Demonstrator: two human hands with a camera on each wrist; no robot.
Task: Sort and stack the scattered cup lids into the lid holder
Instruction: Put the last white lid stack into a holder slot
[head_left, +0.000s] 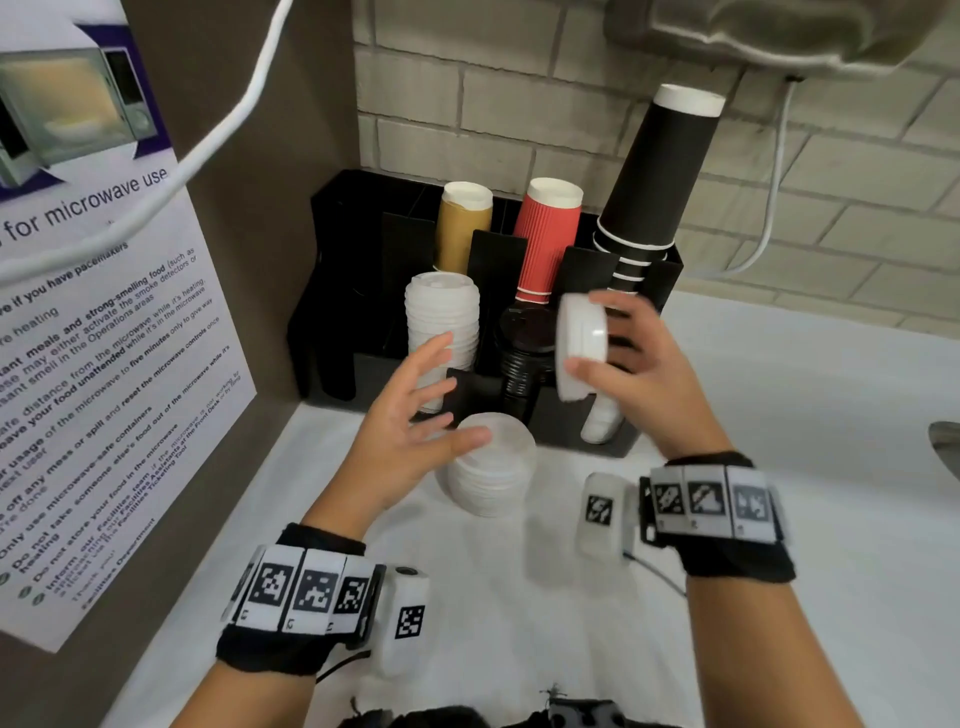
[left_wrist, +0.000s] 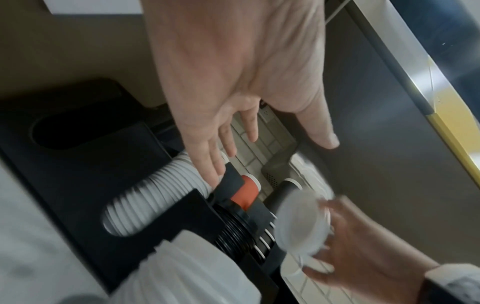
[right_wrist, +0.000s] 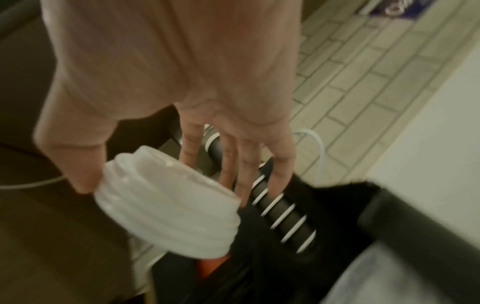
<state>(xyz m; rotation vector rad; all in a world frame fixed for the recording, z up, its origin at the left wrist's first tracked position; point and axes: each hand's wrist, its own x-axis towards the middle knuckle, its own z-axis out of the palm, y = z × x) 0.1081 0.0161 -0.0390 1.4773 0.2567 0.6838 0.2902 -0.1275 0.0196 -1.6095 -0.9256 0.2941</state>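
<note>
My right hand (head_left: 623, 353) grips a small stack of white lids (head_left: 579, 345) on edge, thumb below and fingers above, just in front of the black lid holder (head_left: 332, 332). The same white lids (right_wrist: 166, 207) fill the right wrist view, and the left wrist view catches them (left_wrist: 301, 224) too. My left hand (head_left: 415, 410) hovers open, fingers spread, beside a stack of white lids (head_left: 491, 478) on the counter. In the holder stand a tall column of white lids (head_left: 441, 322) and a column of black lids (head_left: 524, 353).
Behind the lids the holder carries gold (head_left: 462, 223), red (head_left: 548, 239) and black cup stacks (head_left: 654, 176). A brown panel with a microwave notice (head_left: 104, 332) walls the left. A white cable (head_left: 769, 218) hangs at the tiled back wall. White counter (head_left: 779, 415) extends right.
</note>
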